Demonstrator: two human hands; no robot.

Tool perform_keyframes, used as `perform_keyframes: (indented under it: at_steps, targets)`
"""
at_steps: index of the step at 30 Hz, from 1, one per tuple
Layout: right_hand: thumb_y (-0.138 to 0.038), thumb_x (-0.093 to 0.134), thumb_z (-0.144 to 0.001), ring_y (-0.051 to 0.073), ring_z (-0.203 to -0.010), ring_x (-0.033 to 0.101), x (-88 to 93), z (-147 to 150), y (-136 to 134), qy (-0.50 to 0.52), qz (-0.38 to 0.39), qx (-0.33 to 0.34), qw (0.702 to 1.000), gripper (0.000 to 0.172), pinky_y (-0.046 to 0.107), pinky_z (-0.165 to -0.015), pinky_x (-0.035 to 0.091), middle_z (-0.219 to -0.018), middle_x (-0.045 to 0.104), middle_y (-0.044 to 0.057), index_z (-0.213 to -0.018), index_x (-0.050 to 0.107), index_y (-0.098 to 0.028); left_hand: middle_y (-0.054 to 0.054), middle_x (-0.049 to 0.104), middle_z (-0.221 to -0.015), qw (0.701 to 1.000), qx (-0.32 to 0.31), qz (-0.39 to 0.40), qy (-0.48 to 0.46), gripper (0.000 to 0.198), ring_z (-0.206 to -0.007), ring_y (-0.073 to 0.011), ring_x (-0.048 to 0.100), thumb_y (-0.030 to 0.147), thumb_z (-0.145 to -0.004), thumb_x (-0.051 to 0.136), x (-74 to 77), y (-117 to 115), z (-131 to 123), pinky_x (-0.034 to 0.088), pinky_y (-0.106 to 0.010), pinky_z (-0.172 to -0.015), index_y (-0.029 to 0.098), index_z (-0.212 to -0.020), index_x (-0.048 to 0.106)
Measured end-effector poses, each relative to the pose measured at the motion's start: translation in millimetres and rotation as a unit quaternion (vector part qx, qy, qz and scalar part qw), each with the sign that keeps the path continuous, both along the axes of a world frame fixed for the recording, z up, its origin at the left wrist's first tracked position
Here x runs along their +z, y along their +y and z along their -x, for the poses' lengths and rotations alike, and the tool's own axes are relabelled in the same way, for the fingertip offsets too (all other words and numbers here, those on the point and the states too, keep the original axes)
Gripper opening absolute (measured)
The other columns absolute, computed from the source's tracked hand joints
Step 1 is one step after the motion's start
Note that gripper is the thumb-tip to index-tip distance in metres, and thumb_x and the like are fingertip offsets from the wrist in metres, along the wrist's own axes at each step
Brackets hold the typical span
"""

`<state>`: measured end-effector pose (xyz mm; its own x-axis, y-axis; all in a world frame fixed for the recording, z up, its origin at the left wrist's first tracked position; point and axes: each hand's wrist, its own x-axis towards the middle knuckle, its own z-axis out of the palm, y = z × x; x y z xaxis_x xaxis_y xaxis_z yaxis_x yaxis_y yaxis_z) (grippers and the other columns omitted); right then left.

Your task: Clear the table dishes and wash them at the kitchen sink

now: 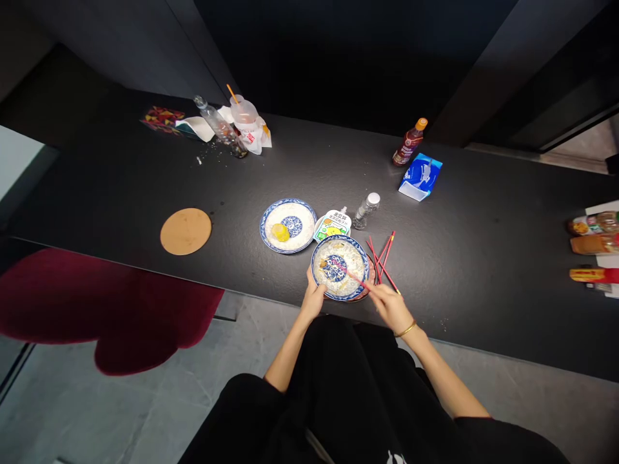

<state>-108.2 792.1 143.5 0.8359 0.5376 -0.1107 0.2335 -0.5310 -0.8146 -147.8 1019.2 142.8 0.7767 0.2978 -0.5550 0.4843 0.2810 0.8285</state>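
Observation:
My left hand (pixel 313 298) grips the lower left rim of a blue-and-white patterned plate (pixel 340 251), which has bits of food and smears on it. The plate is over a round item with a reddish surface (pixel 371 276), mostly hidden. My right hand (pixel 391 306), with a gold bangle at the wrist, is closed on red chopsticks (pixel 356 280); their tips reach into the plate and are slightly blurred. Several more red chopsticks (pixel 385 256) lie crossed to the right. Above the plate sits a tub with a printed lid (pixel 334 224), and to its left another blue-and-white plate (pixel 271 222) bears a yellow lump (pixel 280 232).
A small white-capped jar (pixel 366 211) stands behind the tub. Farther back are a sauce bottle (pixel 409 143), a blue packet (pixel 420 176), a tilted clear bottle (pixel 220 125) and a drink cup (pixel 245 115). A round tan board (pixel 186 231) lies left; packaged goods (pixel 594 243) are far right.

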Motion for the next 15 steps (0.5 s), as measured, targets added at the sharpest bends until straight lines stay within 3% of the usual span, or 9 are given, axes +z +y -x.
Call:
perform_keyframes:
  at_steps: [2,5,8,12,15]
  targets:
    - [-0.033,0.037,-0.095,0.018,-0.096,0.064,7.2,16,12,0.025,-0.008,0.046,0.999,0.039,0.033,-0.089,0.051,-0.103,0.066,0.007,-0.126,0.060,-0.027,-0.008,0.046,-0.138,0.999,-0.005,-0.031,-0.015,0.081,-0.120,-0.0257,0.049,0.019,-0.067,0.055,-0.7,4,3,0.047,-0.041,-0.097,0.025,-0.142,0.026]
    - [-0.031,0.041,-0.093,0.019,-0.093,0.065,5.2,28,26,0.056,0.010,0.035,0.998,0.036,0.032,-0.085,0.053,-0.101,0.067,0.005,-0.122,0.062,-0.030,-0.008,0.049,-0.135,0.998,-0.015,-0.052,-0.024,0.077,-0.123,-0.0253,0.048,0.019,-0.068,0.056,0.1,8,8,0.042,-0.041,-0.102,0.024,-0.140,0.030]
    - [-0.031,0.045,-0.090,0.018,-0.083,0.067,0.9,28,29,0.090,0.003,-0.017,0.996,0.035,0.032,-0.078,0.055,-0.091,0.067,0.006,-0.120,0.064,-0.029,-0.008,0.048,-0.135,0.998,-0.017,-0.053,-0.021,0.077,-0.122,-0.0251,0.048,0.019,-0.068,0.056,-0.1,11,12,0.041,-0.041,-0.103,0.023,-0.140,0.030]
    - [-0.041,0.045,-0.090,0.013,-0.063,0.064,-0.4,19,15,0.224,-0.122,-0.081,0.963,0.045,0.027,-0.058,0.054,-0.092,0.063,0.004,-0.131,0.052,-0.026,-0.008,0.046,-0.137,0.998,-0.009,-0.057,-0.006,0.077,-0.121,-0.0258,0.049,0.021,-0.068,0.057,-2.4,12,13,0.046,-0.040,-0.098,0.024,-0.140,0.029]
    - [-0.043,0.046,-0.087,0.013,-0.061,0.060,-18.0,5,-5,0.198,-0.129,-0.206,0.950,0.052,0.027,-0.057,0.050,-0.087,0.060,0.002,-0.133,0.042,-0.020,-0.008,0.044,-0.138,0.999,-0.004,-0.044,0.017,0.080,-0.116,-0.0268,0.052,0.023,-0.068,0.057,-2.6,12,12,0.052,-0.038,-0.088,0.026,-0.141,0.025]
